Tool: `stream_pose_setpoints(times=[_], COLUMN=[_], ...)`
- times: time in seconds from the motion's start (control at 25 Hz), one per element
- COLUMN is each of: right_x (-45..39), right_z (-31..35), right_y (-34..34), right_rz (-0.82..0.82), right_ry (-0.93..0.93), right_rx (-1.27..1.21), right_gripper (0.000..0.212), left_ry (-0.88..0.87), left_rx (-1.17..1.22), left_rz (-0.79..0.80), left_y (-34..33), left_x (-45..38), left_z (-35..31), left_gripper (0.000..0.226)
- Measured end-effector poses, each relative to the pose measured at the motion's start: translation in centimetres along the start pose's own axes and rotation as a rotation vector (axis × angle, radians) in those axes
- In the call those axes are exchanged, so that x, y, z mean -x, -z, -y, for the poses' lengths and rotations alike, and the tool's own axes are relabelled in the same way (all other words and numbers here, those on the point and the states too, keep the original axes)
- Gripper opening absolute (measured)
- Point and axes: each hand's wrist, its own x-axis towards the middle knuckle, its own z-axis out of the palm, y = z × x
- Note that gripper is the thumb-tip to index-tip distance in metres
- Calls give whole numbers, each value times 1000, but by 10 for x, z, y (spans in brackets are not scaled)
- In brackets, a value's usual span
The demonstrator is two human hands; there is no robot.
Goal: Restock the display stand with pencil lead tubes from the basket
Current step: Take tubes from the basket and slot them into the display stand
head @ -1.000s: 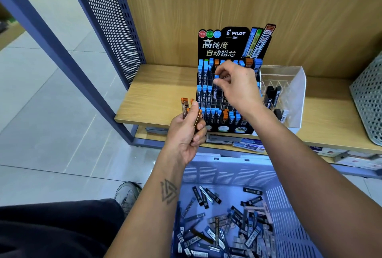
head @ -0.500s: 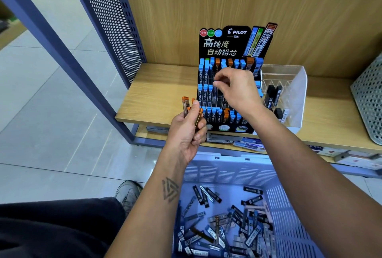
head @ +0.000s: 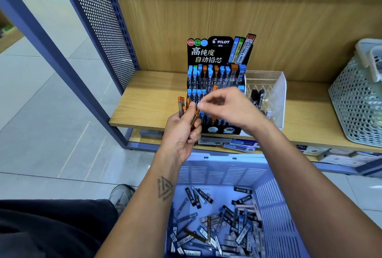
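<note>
Holding a small bunch of orange-capped lead tubes [head: 182,106] upright, your left hand [head: 182,131] has its fingers curled round them and the thumb pressed against their side, in front of the lower left corner of the display stand [head: 216,84]. Your right hand [head: 227,109] hangs just beside it, thumb and forefinger tips [head: 200,105] brought together close to the tops of those tubes; the hand is blurred, and you cannot tell whether anything is pinched between them. Behind both hands the black stand sits on the wooden shelf [head: 151,100], its stepped rows filled mostly with blue-capped tubes and a few orange-capped ones, with a printed header card rising above them. Below your forearms the lilac basket [head: 275,202] holds a loose heap of tubes [head: 223,222], dark, blue and clear, lying at every angle across its floor. Touching the stand's right side is a clear plastic organiser [head: 275,90] with a few dark items in it. Further right on the same shelf stands a pale perforated bin [head: 355,102]. Flat boxes [head: 239,146] lie on the lower shelf under the stand. A dark perforated panel [head: 103,20] closes the shelf's left end, and a grey shoe [head: 122,195] shows on the tiled floor.
</note>
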Motion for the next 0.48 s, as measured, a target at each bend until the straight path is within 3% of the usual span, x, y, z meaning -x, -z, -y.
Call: stream_pose_setpoints(times=[0.08,0.24,0.48], right_x=[8,15,16], right_z=[-1,-8,-18], right_y=[-3,0,10], right_rz=[43,-36,-264], right_ry=[-23,-93,-122], right_rx=[-54,-233,-303], right_gripper=[14,11,9], left_ry=[-4,5,3], left_rx=[-48,-111,-161], left_rz=[8,17,-54], left_y=[-9,-16,-8], left_x=[3,8,5], left_z=[2,5,6], left_gripper=[25,27,23])
